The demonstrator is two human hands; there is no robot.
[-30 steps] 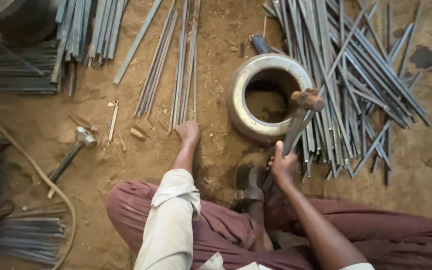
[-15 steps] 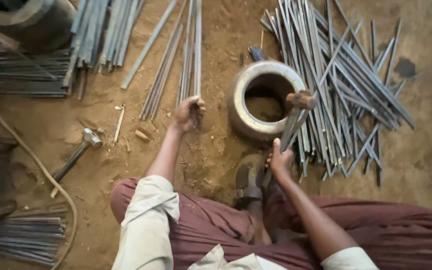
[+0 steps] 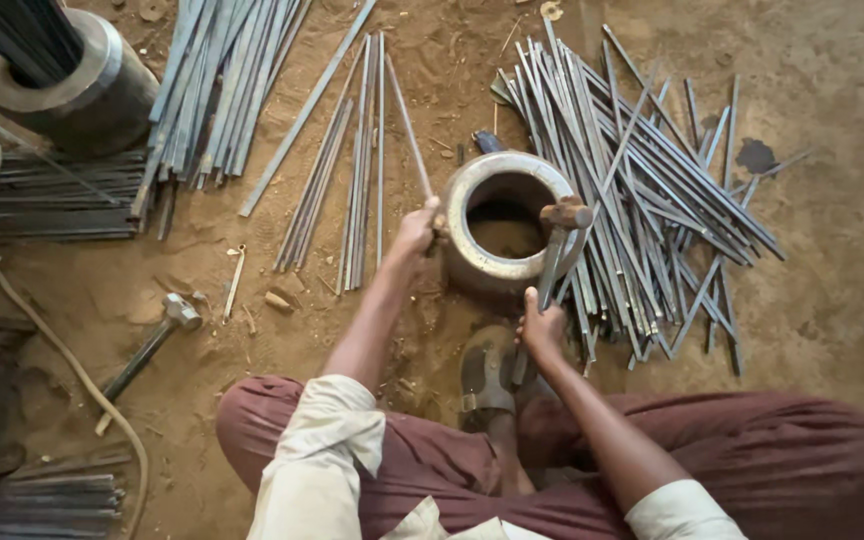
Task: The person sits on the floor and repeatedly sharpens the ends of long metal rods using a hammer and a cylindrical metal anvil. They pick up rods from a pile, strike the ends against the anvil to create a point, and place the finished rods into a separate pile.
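I sit on a dirt floor with a thick steel ring (image 3: 472, 262) standing in front of me. My left hand (image 3: 416, 230) grips the near end of a thin metal rod (image 3: 409, 125) and holds it at the ring's left rim. The rod slants up and away to the left. My right hand (image 3: 542, 327) is closed on the handle of a hammer (image 3: 564, 213), whose head hovers over the ring's right rim. My sandalled foot (image 3: 485, 377) rests just below the ring.
A large fan of cut metal rods (image 3: 642, 200) lies right of the ring. More straight rods (image 3: 357, 170) lie to its left. A second hammer (image 3: 157, 335) lies on the dirt at left. A big steel cylinder (image 3: 77, 85) holding rods stands top left, a hose (image 3: 22, 300) curves beside it.
My left hand picked one rod from the pile on the left and carried it right to the ring's rim. The hammer stays raised in my right hand.
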